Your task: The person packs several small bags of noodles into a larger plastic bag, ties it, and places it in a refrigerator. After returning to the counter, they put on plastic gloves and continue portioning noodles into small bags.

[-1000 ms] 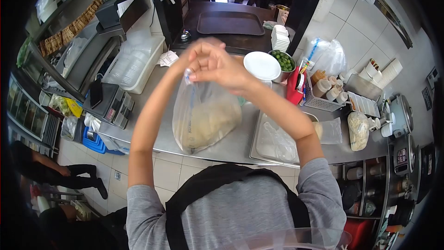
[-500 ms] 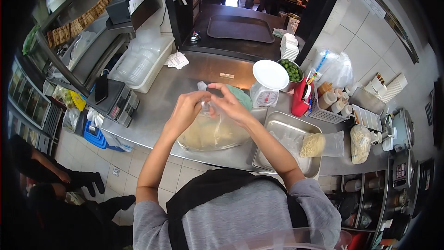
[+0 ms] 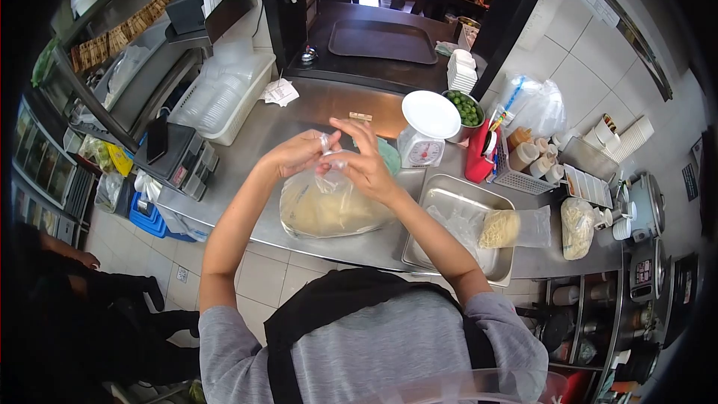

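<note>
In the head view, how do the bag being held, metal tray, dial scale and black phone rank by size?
1. Bag and metal tray: too close to rank
2. Dial scale
3. Black phone

Through my distant feed I see a person in a heathered grey, short-sleeved fabric T-shirt [image 3: 374, 337], its loose sleeves [image 3: 233, 338] ending around the elbows. Over it sits a black cloth apron [image 3: 359, 284], arching broadly across the front and narrowing to a strap down each side. The left hand [image 3: 298, 154] and right hand [image 3: 368, 168] are bare. A curved, see-through plastic strip [image 3: 479, 383] crosses my bottom edge; I cannot tell how it attaches.
</note>
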The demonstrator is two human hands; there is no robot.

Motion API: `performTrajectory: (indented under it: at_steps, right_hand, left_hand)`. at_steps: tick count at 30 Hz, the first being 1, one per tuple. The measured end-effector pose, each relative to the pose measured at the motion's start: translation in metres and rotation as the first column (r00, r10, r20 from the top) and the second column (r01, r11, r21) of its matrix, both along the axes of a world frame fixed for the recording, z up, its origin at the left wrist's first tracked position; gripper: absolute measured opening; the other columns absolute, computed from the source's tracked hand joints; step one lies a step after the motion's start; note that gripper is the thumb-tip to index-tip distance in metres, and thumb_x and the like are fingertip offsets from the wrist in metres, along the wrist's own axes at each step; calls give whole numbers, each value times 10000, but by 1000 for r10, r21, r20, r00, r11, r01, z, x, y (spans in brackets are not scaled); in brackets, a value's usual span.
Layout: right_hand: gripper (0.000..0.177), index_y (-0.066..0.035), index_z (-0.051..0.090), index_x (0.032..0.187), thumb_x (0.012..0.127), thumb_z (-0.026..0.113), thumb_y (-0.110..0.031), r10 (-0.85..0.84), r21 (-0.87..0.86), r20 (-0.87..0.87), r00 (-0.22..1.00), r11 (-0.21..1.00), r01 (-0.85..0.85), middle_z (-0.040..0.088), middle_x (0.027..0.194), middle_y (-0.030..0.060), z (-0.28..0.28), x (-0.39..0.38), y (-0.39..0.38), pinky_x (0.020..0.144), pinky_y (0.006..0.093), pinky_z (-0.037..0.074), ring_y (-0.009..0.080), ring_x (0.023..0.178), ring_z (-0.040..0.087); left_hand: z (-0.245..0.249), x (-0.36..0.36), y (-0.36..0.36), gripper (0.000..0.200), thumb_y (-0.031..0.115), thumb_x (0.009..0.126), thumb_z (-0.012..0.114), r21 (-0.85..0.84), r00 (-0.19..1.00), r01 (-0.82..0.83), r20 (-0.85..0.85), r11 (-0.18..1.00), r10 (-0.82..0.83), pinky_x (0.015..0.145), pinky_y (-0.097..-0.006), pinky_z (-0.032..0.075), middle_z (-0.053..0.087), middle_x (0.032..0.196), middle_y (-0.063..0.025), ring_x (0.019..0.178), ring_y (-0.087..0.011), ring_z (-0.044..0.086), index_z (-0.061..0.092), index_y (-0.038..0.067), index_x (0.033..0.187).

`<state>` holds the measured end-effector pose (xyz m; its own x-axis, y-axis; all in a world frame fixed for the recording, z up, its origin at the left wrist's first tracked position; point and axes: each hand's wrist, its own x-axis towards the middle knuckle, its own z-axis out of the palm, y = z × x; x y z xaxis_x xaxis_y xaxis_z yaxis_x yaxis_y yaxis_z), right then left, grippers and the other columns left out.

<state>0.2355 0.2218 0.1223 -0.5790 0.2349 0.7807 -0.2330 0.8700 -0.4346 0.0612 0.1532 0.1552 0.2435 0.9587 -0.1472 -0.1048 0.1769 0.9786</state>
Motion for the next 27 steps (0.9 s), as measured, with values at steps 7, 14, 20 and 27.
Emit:
performTrajectory:
  at_steps: [7,14,20,27]
  right_hand:
    - [145,-90,610,710,836,551,-131,-114,-125,24,993,985,116,509,1165,56,-2,18,-32,1031,526,126,284,1174,361]
    - [156,-69,562,693,836,558,-133,-189,-285,250,950,923,258,462,1102,96,-46,68,-78,960,422,252,252,1051,384]
    - [298,-40,524,781,965,406,-242,183,-825,252,950,554,112,572,924,100,-89,96,-56,760,293,420,155,797,522]
    - [310,-69,485,820,978,358,-305,246,-963,-62,967,241,-123,632,970,162,-29,54,4,692,282,465,174,801,604]
  left_hand:
    - [-30,-18,39,330,314,798,699,166,902,-271,-299,948,310,446,-177,317,495,536,50,494,-15,424,514,113,612]
    - [-107,-53,49,320,270,756,746,85,790,-537,-299,839,536,402,-181,309,492,527,36,447,-36,418,516,107,605]
    - [-137,-56,40,311,347,773,711,-8,838,-534,127,845,531,543,-244,504,588,648,-43,588,-119,592,540,88,765]
    - [-37,-13,1,557,455,771,669,225,915,404,-114,887,-387,871,-325,428,645,970,-167,870,-203,623,499,34,1094]
